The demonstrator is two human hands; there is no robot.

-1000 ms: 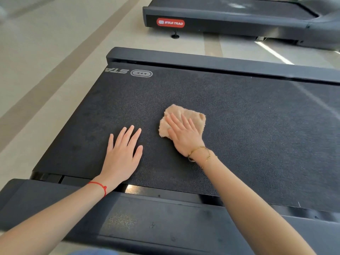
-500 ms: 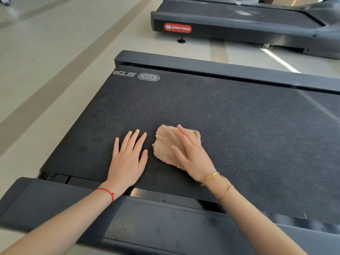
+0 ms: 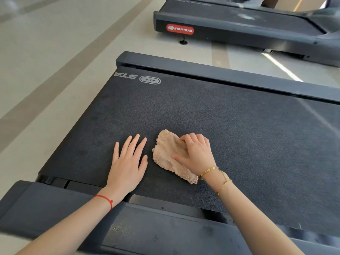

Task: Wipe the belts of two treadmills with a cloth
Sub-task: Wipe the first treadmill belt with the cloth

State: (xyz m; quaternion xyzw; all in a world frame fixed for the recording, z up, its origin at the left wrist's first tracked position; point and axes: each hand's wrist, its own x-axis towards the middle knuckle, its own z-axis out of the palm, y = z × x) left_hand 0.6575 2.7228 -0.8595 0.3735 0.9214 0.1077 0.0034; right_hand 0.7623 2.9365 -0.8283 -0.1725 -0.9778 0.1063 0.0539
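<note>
— Surface and room?
— Your near treadmill belt [image 3: 239,137] is dark and grainy, a logo at its far-left corner. A second treadmill [image 3: 239,24] stands beyond, across pale striped floor [image 3: 55,52].
— Hands?
— Your left hand [image 3: 127,162] lies flat, fingers spread, on the belt. Your right hand [image 3: 196,153] grips the beige cloth [image 3: 165,151], fingers curled, just beside it.

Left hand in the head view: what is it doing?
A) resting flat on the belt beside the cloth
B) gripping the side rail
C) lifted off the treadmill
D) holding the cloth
A: the left hand lies flat with straight fingers on the belt, apart from the cloth that the right hand grips.
</note>
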